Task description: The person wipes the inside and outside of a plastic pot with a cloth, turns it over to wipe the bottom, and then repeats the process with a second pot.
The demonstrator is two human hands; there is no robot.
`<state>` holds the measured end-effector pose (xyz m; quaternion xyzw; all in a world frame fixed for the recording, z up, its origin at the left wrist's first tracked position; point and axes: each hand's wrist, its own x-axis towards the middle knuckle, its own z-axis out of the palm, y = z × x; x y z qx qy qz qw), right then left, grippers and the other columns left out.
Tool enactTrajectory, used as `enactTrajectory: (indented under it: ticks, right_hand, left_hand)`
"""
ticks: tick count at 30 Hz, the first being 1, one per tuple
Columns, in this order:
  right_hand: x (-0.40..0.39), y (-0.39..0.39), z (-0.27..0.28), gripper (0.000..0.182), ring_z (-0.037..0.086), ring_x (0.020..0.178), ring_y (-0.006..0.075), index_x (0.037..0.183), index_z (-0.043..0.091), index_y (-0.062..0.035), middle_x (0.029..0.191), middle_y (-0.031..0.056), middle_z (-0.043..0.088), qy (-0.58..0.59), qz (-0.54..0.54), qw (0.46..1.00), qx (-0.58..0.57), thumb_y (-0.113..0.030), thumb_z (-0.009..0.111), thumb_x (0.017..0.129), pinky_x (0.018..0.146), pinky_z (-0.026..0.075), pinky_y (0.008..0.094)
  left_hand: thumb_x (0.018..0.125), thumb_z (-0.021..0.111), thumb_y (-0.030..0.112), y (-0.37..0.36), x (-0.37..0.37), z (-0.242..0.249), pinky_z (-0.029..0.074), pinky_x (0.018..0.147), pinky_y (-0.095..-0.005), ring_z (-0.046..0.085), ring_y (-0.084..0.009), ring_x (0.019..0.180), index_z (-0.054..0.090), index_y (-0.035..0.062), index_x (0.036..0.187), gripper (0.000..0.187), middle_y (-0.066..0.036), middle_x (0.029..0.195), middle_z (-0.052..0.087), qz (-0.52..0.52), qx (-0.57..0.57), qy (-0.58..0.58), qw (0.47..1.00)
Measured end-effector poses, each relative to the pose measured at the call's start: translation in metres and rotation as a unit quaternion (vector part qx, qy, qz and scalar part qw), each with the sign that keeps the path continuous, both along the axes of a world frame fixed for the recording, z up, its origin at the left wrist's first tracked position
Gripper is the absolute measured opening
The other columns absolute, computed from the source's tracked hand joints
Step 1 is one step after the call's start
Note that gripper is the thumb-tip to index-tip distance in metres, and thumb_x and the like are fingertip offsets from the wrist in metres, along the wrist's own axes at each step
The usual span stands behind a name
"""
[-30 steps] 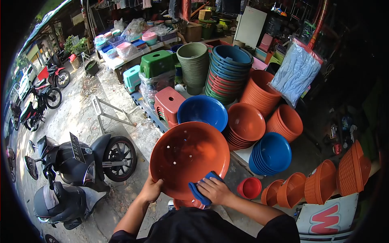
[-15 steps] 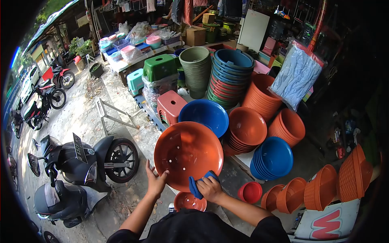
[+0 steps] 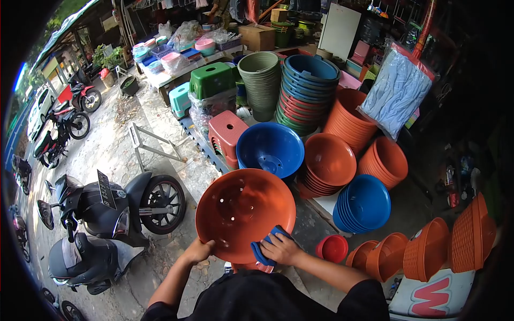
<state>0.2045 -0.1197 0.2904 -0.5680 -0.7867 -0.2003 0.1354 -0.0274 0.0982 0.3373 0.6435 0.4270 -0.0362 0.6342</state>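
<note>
A wide orange bowl-shaped plant pot with small drainage holes is tilted toward me in front of my body. Its lower left rim is gripped by my left hand, the thumb on the inside and the fingers hidden. My right hand is closed on a dark blue cloth, pressed against the inner wall at the lower right. Partly hidden beneath the pot is another orange pot. Just beyond the far rim sits a blue pot.
Stacked orange pots and blue pots stand to the right, with a small red pot nearer me. A parked scooter is at left. Pink stools stand behind. Woven-pattern orange pots line the right side.
My left hand has gone from spread fingers beside the pot to a grip on its rim. The pot has shifted slightly left and down. My right hand and the cloth have slid a little right.
</note>
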Motion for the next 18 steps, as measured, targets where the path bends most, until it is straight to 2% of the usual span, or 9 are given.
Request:
enactTrajectory:
  ticks: [6,8,10,11,13,14,15,16,18]
  right_hand:
    - [0.036,0.011,0.021,0.020,0.062,0.098,0.0232,0.097,0.063,-0.0114,0.098,0.0042,0.065,-0.058,0.030,0.997,0.037,-0.024,0.055,0.084,0.091,0.044,0.0379]
    - [0.032,0.018,0.024,0.019,0.061,0.094,0.0232,0.094,0.063,-0.0104,0.092,0.0034,0.064,-0.032,0.006,0.999,0.044,-0.023,0.055,0.082,0.088,0.044,0.0370]
    - [0.017,0.025,0.021,0.019,0.060,0.091,0.0229,0.094,0.063,-0.0099,0.090,0.0033,0.063,0.009,-0.019,0.999,0.035,-0.022,0.054,0.082,0.085,0.044,0.0366]
    - [0.006,0.027,0.018,0.019,0.060,0.087,0.0226,0.094,0.063,-0.0093,0.087,0.0031,0.062,0.052,-0.044,0.997,0.025,-0.021,0.054,0.082,0.083,0.044,0.0363]
    - [-0.010,0.029,0.012,0.022,0.060,0.091,0.0227,0.097,0.064,-0.0084,0.092,0.0032,0.064,0.078,-0.063,0.995,-0.008,-0.021,0.054,0.082,0.084,0.044,0.0371]
    - [-0.017,0.031,0.011,0.025,0.060,0.094,0.0228,0.099,0.066,-0.0075,0.097,0.0032,0.065,0.106,-0.082,0.990,-0.039,-0.021,0.054,0.082,0.086,0.043,0.0380]
    - [-0.026,0.032,0.016,0.025,0.060,0.095,0.0214,0.099,0.065,-0.0074,0.098,0.0028,0.065,0.114,-0.085,0.989,-0.028,-0.020,0.053,0.082,0.087,0.043,0.0368]
    - [-0.026,0.030,0.014,0.025,0.060,0.095,0.0214,0.099,0.065,-0.0074,0.098,0.0028,0.065,0.110,-0.084,0.990,-0.024,-0.020,0.053,0.082,0.087,0.043,0.0368]
    - [-0.029,0.026,0.009,0.023,0.060,0.095,0.0211,0.098,0.065,-0.0075,0.098,0.0026,0.065,0.133,-0.095,0.982,-0.094,-0.019,0.053,0.082,0.087,0.043,0.0360]
  left_hand:
    - [0.088,0.057,0.009,0.043,0.009,0.049,0.047,0.093,-0.0403,0.059,-0.0266,0.105,0.048,-0.0015,0.132,0.047,-0.016,0.113,0.062,-0.129,0.098,-0.033,0.986]
    - [0.082,0.068,0.016,0.031,0.024,0.068,0.039,0.103,-0.0439,0.051,-0.0321,0.119,0.048,0.0035,0.134,0.057,-0.019,0.124,0.055,-0.012,0.461,-0.004,0.887]
    - [0.079,0.071,0.030,0.007,0.034,0.081,0.031,0.109,-0.0491,0.043,-0.0348,0.126,0.048,0.0087,0.136,0.065,-0.020,0.133,0.048,-0.120,0.702,-0.012,0.702]
    - [0.078,0.069,0.046,-0.002,0.036,0.080,0.025,0.111,-0.0520,0.042,-0.0317,0.128,0.052,0.0104,0.134,0.068,-0.017,0.134,0.048,-0.259,0.685,-0.037,0.680]
    - [0.072,0.066,0.060,-0.023,0.040,0.044,0.025,0.112,-0.0522,0.050,-0.0303,0.121,0.060,0.0096,0.126,0.075,-0.015,0.125,0.056,-0.410,0.616,-0.004,0.673]
    - [0.079,0.063,0.055,-0.030,0.043,0.037,0.028,0.110,-0.0540,0.058,-0.0279,0.112,0.061,0.0096,0.122,0.062,-0.013,0.117,0.062,-0.481,0.597,0.087,0.636]
    - [0.086,0.057,0.040,-0.029,0.043,0.014,0.035,0.105,-0.0522,0.063,-0.0288,0.102,0.062,0.0099,0.116,0.043,-0.011,0.108,0.066,-0.495,0.598,0.093,0.623]
    - [0.087,0.050,0.019,-0.027,0.041,0.007,0.047,0.091,-0.0463,0.068,-0.0259,0.086,0.067,0.0117,0.101,0.023,-0.009,0.091,0.069,-0.506,0.594,0.068,0.622]
    - [0.087,0.051,0.020,-0.024,0.036,0.001,0.050,0.083,-0.0393,0.067,-0.0238,0.090,0.067,0.0156,0.100,0.022,-0.007,0.089,0.070,-0.489,0.580,0.062,0.649]
